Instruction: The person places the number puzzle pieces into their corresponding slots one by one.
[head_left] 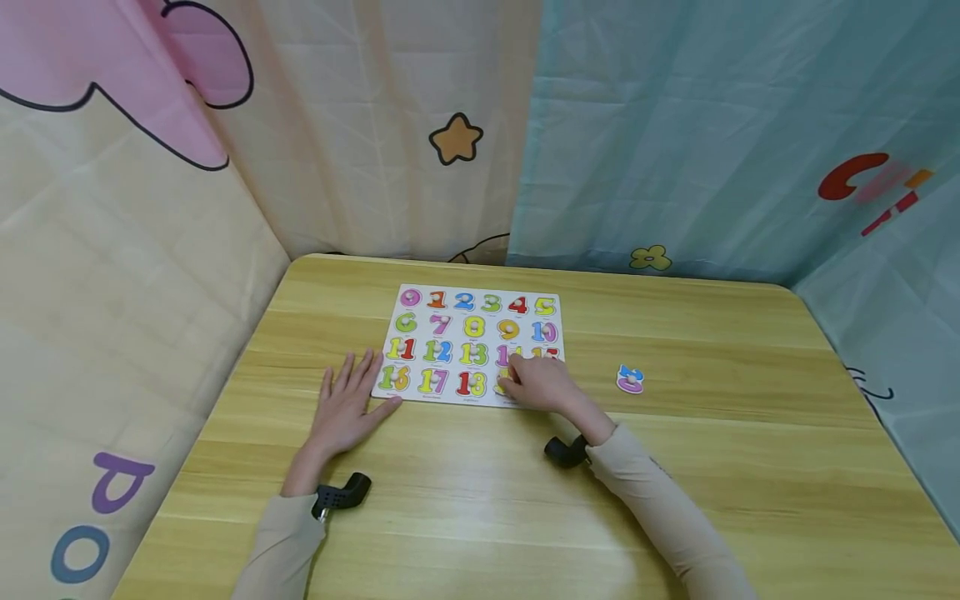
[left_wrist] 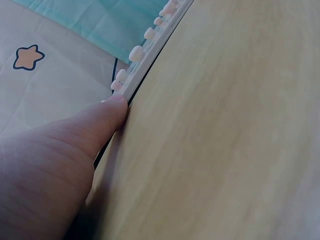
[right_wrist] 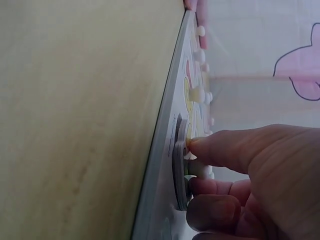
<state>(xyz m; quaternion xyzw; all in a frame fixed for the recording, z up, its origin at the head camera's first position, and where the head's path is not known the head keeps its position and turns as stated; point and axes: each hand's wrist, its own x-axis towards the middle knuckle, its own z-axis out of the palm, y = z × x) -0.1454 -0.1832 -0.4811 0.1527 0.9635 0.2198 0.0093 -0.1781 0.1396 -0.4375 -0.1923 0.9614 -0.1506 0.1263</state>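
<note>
A white number puzzle board (head_left: pixel 450 401) lies on the table, filled with coloured number pieces bearing small knobs. My left hand (head_left: pixel 347 417) rests flat with spread fingers at the board's left edge, its thumb (left_wrist: pixel 112 112) against the near left corner. In the bottom row near the right end, my right hand (head_left: pixel 542 385) pinches a partly yellow number piece (right_wrist: pixel 181 165). That piece sits slightly raised and tilted over its slot in the right wrist view; the hand mostly hides its number. To the right lies a loose blue and purple piece (head_left: pixel 631 380), apparently 20.
The wooden table (head_left: pixel 465 500) extends around the board, with printed curtains (head_left: pixel 390 150) behind its far edge and at both sides. A black wrist camera (head_left: pixel 341 493) is on the left wrist, another (head_left: pixel 566 452) on the right.
</note>
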